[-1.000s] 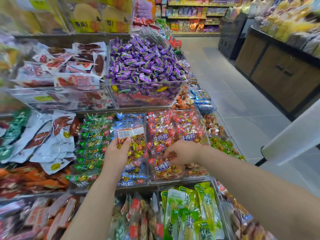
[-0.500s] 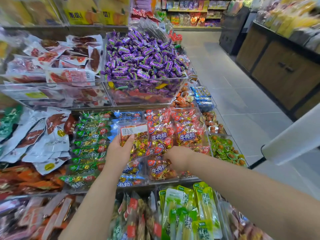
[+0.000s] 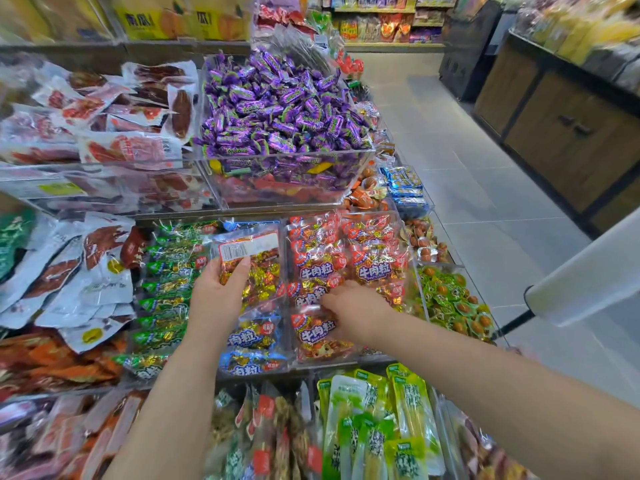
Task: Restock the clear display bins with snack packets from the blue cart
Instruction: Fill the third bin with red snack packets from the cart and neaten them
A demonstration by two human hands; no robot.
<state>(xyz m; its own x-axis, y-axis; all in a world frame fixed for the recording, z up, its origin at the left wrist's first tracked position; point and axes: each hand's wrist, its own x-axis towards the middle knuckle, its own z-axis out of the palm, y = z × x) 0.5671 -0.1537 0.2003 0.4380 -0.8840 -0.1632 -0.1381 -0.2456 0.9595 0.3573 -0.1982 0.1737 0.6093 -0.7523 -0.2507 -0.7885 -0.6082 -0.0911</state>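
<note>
My left hand (image 3: 215,296) holds a clear bag of gold-wrapped snacks (image 3: 254,268) with a white label, tilted above the bin of blue snack packets (image 3: 254,341). My right hand (image 3: 356,315) reaches into the neighbouring clear bin (image 3: 346,360) and its fingers pinch a red snack packet (image 3: 317,329) lying near the bin's front. More red packets (image 3: 346,265) fill the back of that bin. Green packets (image 3: 166,289) fill the bin to the left. The blue cart is out of view.
A raised clear bin of purple candies (image 3: 284,112) stands behind. White meat packets (image 3: 69,271) lie at left, green-yellow pouches (image 3: 381,420) in front. The tiled aisle (image 3: 467,188) runs along the right, with a wooden cabinet (image 3: 571,133) and a white roll (image 3: 585,271).
My right hand has slid slightly back and left in the red bin, closing on a front packet. My left hand keeps the gold bag in about the same place.
</note>
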